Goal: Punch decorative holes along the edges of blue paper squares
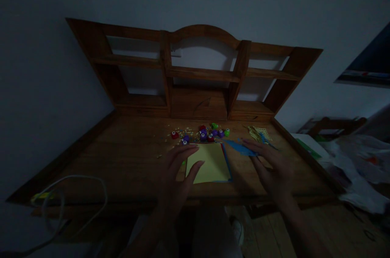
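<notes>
Blue and thin, the pointed sheet point(240, 147) lies to the right of the yellow paper point(210, 162), its long axis slanting from the right hand point(274, 164) away and leftward, the tip near the paper's far right corner. The right hand is the nearer one and grips the sheet's near end between fingers and thumb, though blur hides the exact contact. Across the paper, the left hand point(175, 181) is open, thumb and fingers parted over the left edge and facing the sheet; whether it touches the paper I cannot tell. Small purple, red and green toys with eyes point(203, 137) cluster just beyond the far edge, on the wooden desk point(137, 160)
</notes>
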The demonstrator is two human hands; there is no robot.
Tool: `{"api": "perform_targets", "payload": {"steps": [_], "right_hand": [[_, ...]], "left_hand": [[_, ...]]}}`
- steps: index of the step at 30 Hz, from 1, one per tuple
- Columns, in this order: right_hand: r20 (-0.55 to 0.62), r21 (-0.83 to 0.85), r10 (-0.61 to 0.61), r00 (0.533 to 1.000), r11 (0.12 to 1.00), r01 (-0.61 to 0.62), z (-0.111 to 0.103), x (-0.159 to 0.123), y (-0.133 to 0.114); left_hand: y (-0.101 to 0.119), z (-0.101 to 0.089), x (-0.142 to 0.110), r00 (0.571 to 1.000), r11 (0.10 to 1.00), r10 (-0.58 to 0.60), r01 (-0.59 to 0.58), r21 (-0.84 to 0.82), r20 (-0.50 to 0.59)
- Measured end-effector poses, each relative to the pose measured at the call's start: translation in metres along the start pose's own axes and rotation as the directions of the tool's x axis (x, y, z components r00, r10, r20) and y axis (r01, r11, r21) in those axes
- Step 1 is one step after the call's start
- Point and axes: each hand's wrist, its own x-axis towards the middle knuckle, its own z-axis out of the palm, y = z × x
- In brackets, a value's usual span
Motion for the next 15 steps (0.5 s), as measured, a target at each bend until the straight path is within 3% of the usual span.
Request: {"api": "perform_targets", "payload": {"steps": [2,5,8,11,15], "right_hand": [[0.059,-0.102,-0.151,0.987,0.982,0.157,0.002,-0.005,0.005],[0.195,-0.135,-0.204,0.959,0.963,0.232,0.019,-0.019,0.018],[0.327,-0.074,-0.136,0.935,0.983,0.169,0.045,-0.037,0.032],[0.447,-0.027,-0.069,0.892,0.995,0.091,0.067,-0.055,0.042],[0.509,0.007,-0.023,0.860,1.000,0.023,0.077,-0.070,0.046]], "left_hand": [[-0.005,0.003,-0.005,1.000,1.000,0.011,-0.012,0.025,0.016],[-0.016,0.010,-0.010,0.998,0.995,-0.013,0.008,0.096,0.056],[-0.024,0.015,-0.014,0.986,0.991,-0.022,0.000,0.136,0.162],[-0.020,0.014,-0.031,0.949,0.996,0.006,-0.034,0.083,0.316],[-0.007,0.014,-0.098,0.886,0.997,0.060,-0.073,0.010,0.460]]}}
